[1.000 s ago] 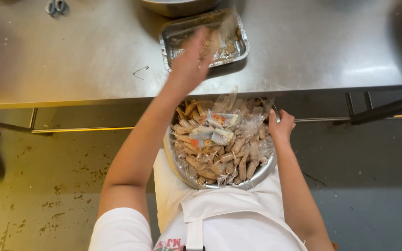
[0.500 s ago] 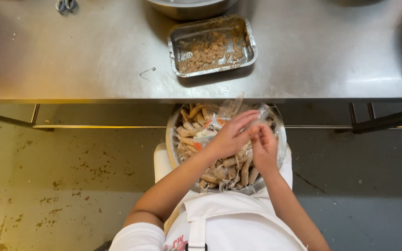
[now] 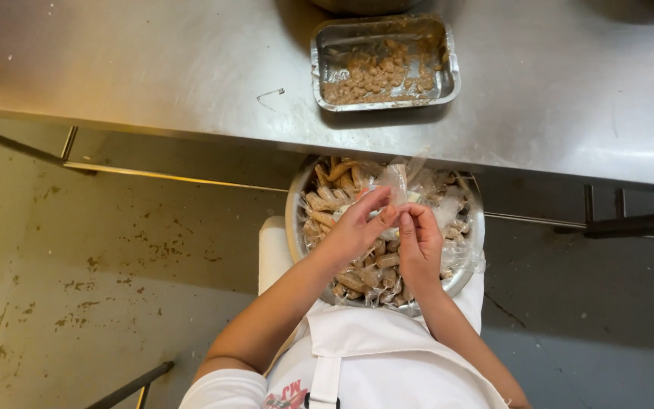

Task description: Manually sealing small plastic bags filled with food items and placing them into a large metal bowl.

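Both hands pinch a clear wrapper over a sausage-filled, seemingly metal bowl.

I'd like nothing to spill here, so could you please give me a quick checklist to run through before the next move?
1. Both hands on the piece: the left hand and right hand pinch a clear wrapper between their fingertips. Ok.
2. Metal bowl steady: it rests in the person's lap against the white apron, under the hands. Ok.
3. Foil tray in place: it sits flat on the steel table, partly filled with brown pieces. Ok.
4. Room in the tray: much of its bottom is bare. Ok.
5. Wrapper fully open: hidden by the fingers. Cannot tell.
6. Stray bent wire on the table: apart from the tray. Ok.
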